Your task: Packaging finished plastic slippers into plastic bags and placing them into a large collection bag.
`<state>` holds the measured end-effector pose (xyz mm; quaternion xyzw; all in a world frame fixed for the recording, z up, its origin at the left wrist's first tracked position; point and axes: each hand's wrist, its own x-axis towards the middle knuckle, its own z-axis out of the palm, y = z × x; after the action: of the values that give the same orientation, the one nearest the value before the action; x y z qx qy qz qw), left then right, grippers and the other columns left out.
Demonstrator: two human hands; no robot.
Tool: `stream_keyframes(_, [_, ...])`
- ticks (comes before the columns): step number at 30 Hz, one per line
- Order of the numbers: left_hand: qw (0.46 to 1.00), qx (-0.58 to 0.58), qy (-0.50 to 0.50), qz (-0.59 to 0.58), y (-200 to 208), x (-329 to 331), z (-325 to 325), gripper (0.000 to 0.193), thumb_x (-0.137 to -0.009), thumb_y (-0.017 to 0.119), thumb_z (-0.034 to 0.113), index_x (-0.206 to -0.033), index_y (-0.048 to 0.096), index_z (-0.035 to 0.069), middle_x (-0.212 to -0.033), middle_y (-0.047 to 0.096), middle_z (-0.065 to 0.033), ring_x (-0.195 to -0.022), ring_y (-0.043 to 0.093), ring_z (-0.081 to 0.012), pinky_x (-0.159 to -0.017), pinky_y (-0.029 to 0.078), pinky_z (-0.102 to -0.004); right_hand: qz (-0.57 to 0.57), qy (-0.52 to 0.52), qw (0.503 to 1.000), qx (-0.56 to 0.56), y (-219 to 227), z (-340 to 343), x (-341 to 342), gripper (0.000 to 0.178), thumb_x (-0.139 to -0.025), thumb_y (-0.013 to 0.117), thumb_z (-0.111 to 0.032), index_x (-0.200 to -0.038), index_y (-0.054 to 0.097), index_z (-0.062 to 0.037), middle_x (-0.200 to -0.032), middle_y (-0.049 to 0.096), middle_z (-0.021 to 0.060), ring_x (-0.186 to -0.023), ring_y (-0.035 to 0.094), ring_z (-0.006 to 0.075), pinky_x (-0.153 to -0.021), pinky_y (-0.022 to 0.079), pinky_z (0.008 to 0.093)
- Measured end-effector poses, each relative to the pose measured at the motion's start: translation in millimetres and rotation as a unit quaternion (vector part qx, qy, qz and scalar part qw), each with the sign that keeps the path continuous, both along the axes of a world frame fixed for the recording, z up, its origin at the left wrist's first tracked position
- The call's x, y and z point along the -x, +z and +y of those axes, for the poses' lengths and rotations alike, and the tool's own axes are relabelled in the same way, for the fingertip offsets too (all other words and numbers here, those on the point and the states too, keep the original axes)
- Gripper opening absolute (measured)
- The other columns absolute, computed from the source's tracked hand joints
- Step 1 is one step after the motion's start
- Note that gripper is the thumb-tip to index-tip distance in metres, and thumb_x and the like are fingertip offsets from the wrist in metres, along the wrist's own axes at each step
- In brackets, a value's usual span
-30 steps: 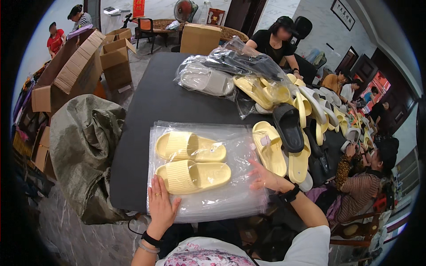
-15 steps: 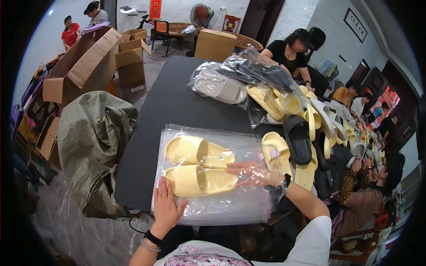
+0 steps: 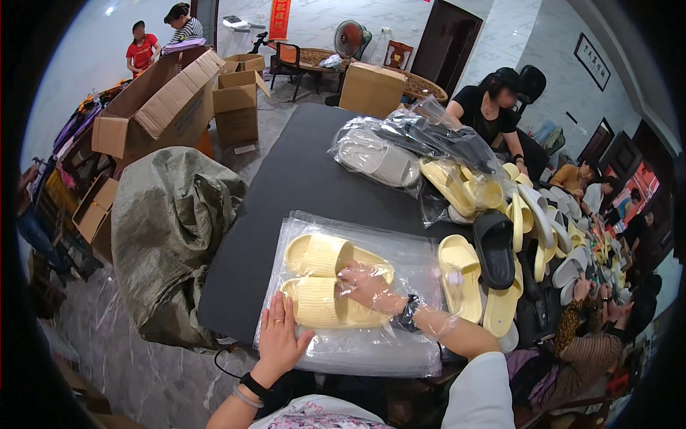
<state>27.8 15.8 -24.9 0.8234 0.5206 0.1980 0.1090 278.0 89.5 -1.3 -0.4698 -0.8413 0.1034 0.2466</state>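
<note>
Two pale yellow slide slippers, the far one (image 3: pixel 319 255) and the near one (image 3: pixel 315 302), lie side by side inside a clear plastic bag (image 3: pixel 400 250) on top of a flat stack of such bags. My left hand (image 3: pixel 279 334) rests flat and open on the bag's left edge, beside the near slipper's toe. Inside the bag is my right hand (image 3: pixel 373 289), its fingers apart and touching the slippers by the straps' inner edges. Plastic covers that hand and wrist, and its fingertips are partly hidden.
Loose yellow slippers (image 3: pixel 461 275) and a black slipper (image 3: pixel 493 239) lie right of the bags. Bagged grey slippers (image 3: pixel 375 159) sit farther back on the black table (image 3: pixel 286 171). A green woven sack (image 3: pixel 168 236) and cardboard boxes (image 3: pixel 161 107) stand left. Several people work around.
My right hand has slid left, deeper into the bag, from the slippers' heel ends to their straps. My left hand stays at the bag's edge. The whole view has shifted slightly.
</note>
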Motion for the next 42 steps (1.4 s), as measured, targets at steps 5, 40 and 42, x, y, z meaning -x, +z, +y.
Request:
stream_keyframes(5, [1.000,-0.001,-0.012,-0.019,0.1,2.1,0.6,0.082,-0.083,0.047,0.054,-0.138,0.022,-0.001,-0.144,0.018,-0.0247,-0.133,0.019,-0.0370,-0.106,0.017,-0.0470,-0.060,0.021,0.997,-0.032,42.3,-17.1,-20.0,0.018,-0.074,0.060,-0.015,-0.091,0.057,-0.0073,-0.087,0.058,0.0085,-0.081,0.058,0.0272,-0.074,0.045,0.0391])
stream_keyframes(40, [0.997,-0.053,0.027,0.039,-3.4,-1.6,6.5,0.051,-0.083,0.049,0.027,-0.129,0.044,0.006,-0.141,0.032,-0.0130,-0.132,0.024,-0.0363,-0.105,0.017,-0.0527,0.692,-0.219,0.685,0.067,21.5,-128.1,41.2,0.041,-0.090,0.049,-0.019,-0.127,0.040,-0.0039,-0.127,0.047,0.0102,-0.113,0.048,0.0218,-0.096,0.040,0.0355])
stream_keyframes(42, [0.998,-0.047,0.030,0.028,-3.3,-0.4,6.2,0.052,-0.083,0.050,0.028,-0.129,0.045,0.006,-0.141,0.033,-0.0129,-0.131,0.026,-0.0366,-0.104,0.019,-0.0527,0.735,-0.169,0.648,0.110,23.0,-150.5,5.0,0.043,-0.091,0.049,-0.021,-0.129,0.038,-0.0046,-0.128,0.046,0.0104,-0.114,0.047,0.0222,-0.097,0.039,0.0363])
